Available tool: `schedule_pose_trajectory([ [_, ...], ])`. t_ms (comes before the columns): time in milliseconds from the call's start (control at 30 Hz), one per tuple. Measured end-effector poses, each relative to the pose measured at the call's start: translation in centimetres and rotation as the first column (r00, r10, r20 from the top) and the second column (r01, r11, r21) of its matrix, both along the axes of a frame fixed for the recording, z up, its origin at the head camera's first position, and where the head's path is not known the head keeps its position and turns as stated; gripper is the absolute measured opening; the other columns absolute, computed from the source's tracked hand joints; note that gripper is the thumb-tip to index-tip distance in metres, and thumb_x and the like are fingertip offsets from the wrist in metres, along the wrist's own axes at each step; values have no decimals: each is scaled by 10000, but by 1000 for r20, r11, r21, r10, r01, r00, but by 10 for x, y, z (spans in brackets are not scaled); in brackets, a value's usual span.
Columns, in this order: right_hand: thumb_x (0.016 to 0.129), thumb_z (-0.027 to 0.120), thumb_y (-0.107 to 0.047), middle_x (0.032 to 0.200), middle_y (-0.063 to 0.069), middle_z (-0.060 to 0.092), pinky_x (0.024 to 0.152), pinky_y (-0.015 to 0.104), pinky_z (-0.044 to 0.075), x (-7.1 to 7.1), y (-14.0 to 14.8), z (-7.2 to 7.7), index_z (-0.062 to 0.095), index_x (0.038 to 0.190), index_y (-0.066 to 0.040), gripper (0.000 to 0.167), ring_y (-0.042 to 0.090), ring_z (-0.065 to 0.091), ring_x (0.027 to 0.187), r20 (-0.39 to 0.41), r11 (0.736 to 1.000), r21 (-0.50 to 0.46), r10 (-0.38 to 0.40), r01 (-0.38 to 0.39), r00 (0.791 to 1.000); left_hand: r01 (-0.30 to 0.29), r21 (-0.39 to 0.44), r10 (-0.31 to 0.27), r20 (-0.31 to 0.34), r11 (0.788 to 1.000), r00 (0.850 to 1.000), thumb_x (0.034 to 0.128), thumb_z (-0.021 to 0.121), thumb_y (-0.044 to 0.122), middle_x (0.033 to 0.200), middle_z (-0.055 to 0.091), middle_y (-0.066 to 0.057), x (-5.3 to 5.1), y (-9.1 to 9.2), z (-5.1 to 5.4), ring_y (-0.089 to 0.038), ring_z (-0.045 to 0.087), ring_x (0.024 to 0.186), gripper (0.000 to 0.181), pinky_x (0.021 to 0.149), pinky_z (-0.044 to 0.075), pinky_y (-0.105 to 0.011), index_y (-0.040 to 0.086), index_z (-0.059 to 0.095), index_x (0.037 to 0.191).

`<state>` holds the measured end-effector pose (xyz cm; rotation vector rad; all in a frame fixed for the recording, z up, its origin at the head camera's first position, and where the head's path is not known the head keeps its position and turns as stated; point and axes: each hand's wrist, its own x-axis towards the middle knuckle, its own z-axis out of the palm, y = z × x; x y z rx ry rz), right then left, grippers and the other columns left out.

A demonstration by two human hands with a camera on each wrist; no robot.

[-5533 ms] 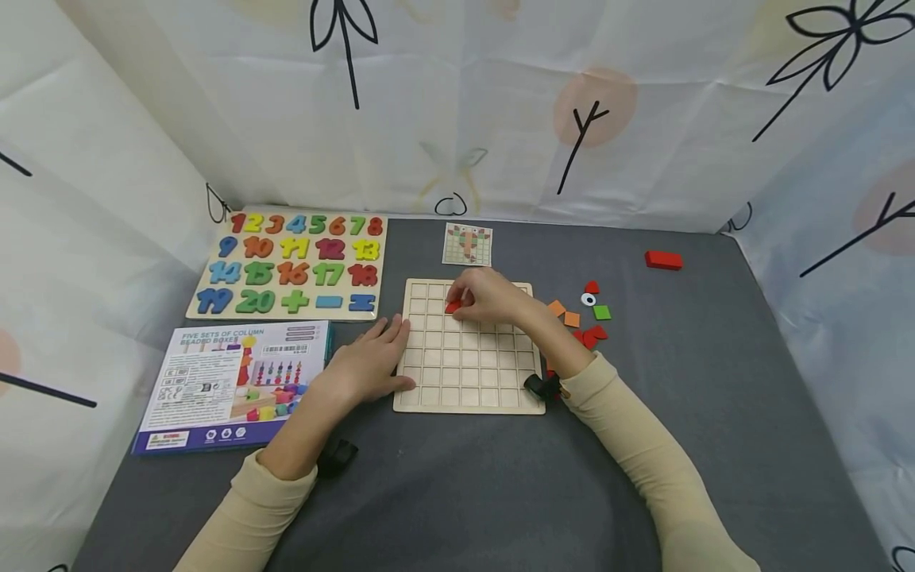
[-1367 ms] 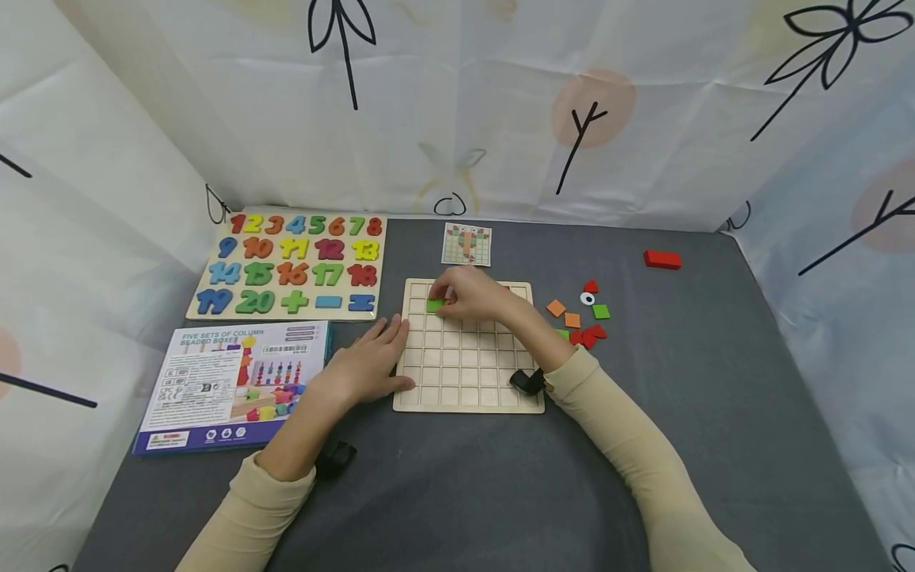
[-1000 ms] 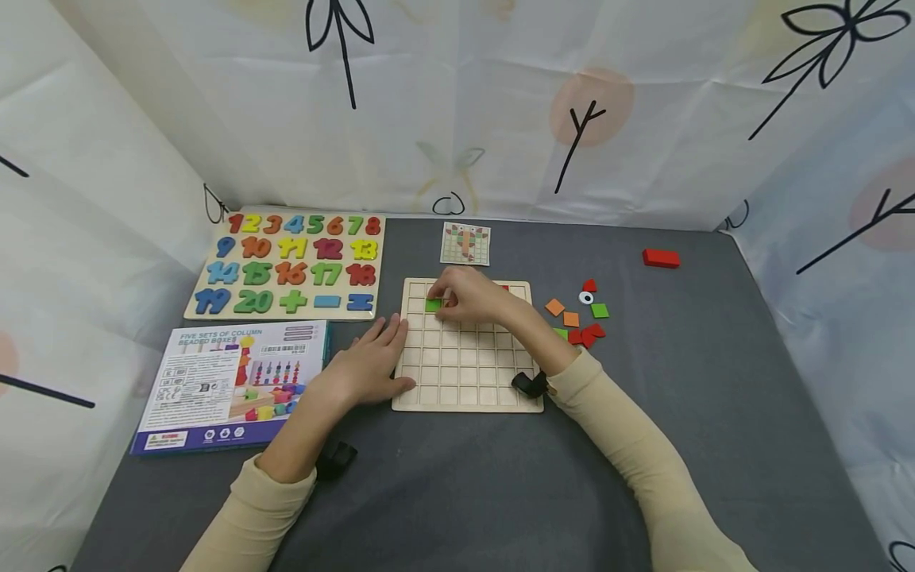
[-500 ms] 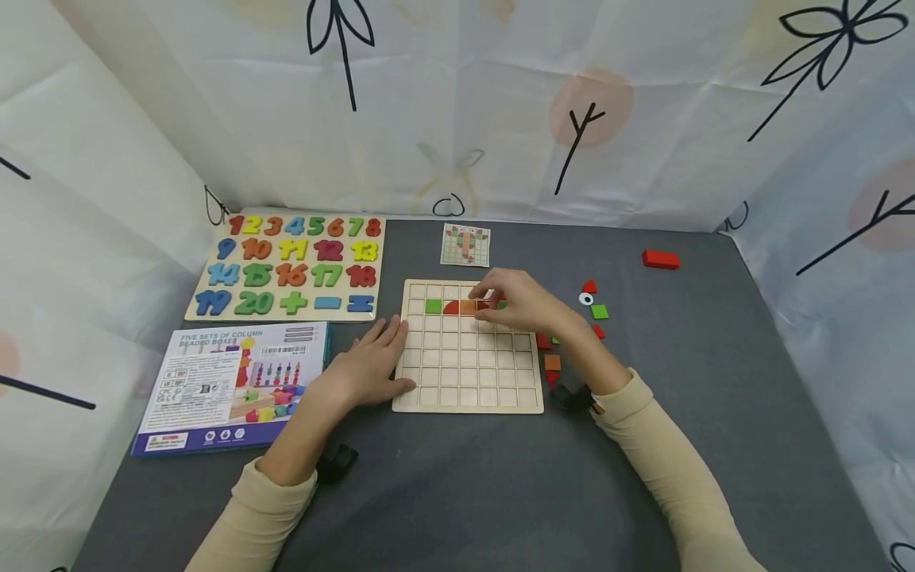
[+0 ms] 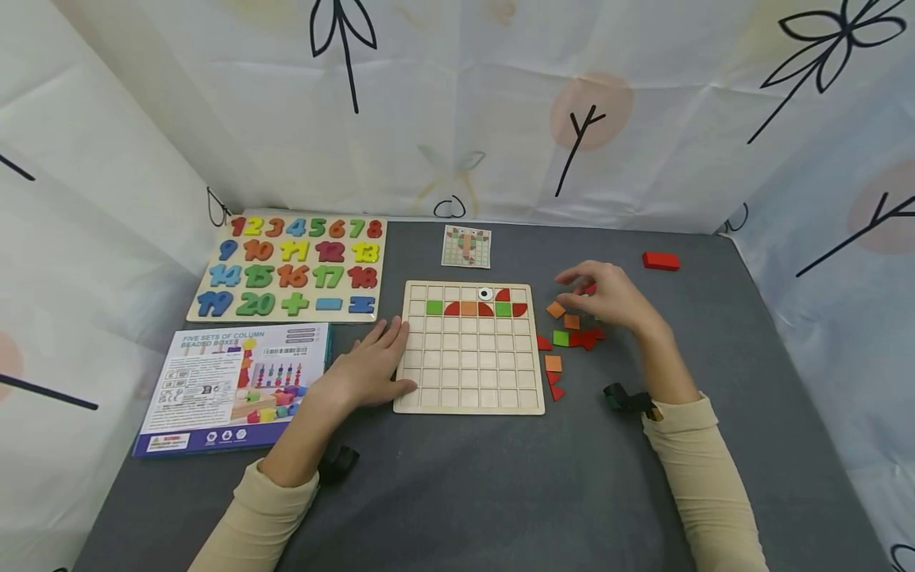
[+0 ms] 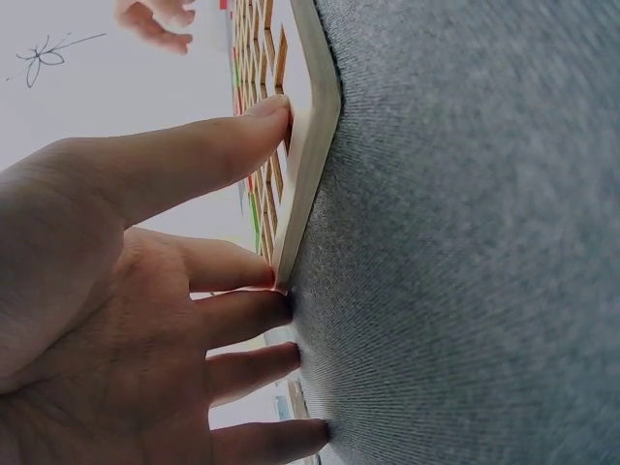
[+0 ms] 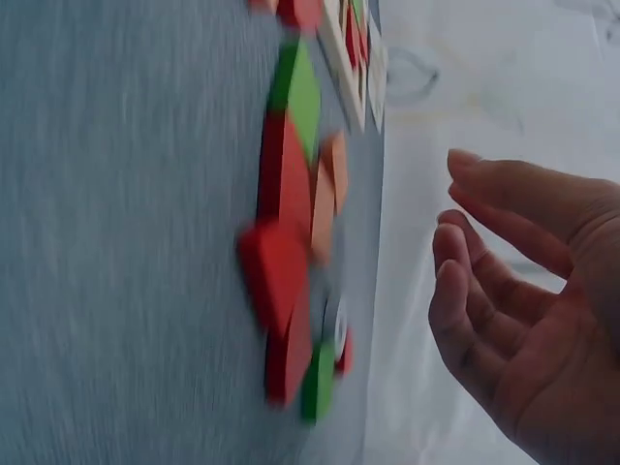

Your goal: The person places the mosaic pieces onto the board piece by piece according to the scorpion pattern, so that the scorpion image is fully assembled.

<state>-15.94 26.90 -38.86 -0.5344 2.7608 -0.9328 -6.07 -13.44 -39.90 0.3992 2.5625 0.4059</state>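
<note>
Picking seems the step: the right hand (image 5: pixel 609 297), fingers bent and empty, hovers over loose tiles (image 5: pixel 572 322), next needing a pinch; the left hand (image 5: pixel 364 367), fingers straight, touches the board (image 5: pixel 468 377).

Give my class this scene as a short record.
Left hand: thumb on the grid board, fingers spread by its left edge
Right hand: above the loose pieces, empty, fingers bent
Top row: white ring, red piece
Second row: six pieces, left to right green, red, orange, red, green, red
Loose: red, orange, green, second ring; right of board
Around: picture card beyond; number board, box left; red block far right
</note>
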Motion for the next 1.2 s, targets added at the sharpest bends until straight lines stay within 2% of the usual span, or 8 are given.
schedule_pose_trajectory([
  [167,1031,731,-98,1379,257,698,787,261,548,-6,26,-6,722,1360,12,348,406,738,1105,20,996,20,-87,87,996,-4,2,4,-3,1000,1000,1028,728,409,1840,104,-162,0,0,-1,-423,100,1718,979,1299,264,-739,34,165,1736],
  [367,1029,692,-35,1367,303,668,757,230,518,-13,45,-19,713,1344,50,326,439,727,1069,6,991,41,-129,129,992,1,4,-1,-6,1000,1000,1028,726,413,1840,101,-163,0,0,-1,-423,97,1719,982,1312,254,-723,31,162,1736],
  [567,1014,722,-47,1301,312,722,717,200,504,-18,55,-26,710,1344,60,347,384,724,1020,37,989,55,-140,138,989,1,5,-1,-5,1000,1000,1026,728,408,1839,108,-165,0,0,-2,-424,104,1718,979,1314,253,-719,30,169,1735],
  [833,1001,758,-82,1196,297,743,665,223,480,-24,59,-28,727,1313,54,342,223,648,854,55,989,74,-130,126,990,4,4,-4,-7,1000,1000,1028,726,411,1838,108,-167,0,-1,-3,-427,102,1717,981,1311,252,-724,27,164,1735],
  [1200,993,787,-183,1159,296,750,668,236,483,-28,57,-26,743,1218,84,352,273,659,868,33,978,129,-169,163,985,5,-3,-5,-7,1000,1000,1027,728,409,1838,104,-170,-1,0,-3,-427,100,1717,981,1313,253,-719,29,165,1735],
])
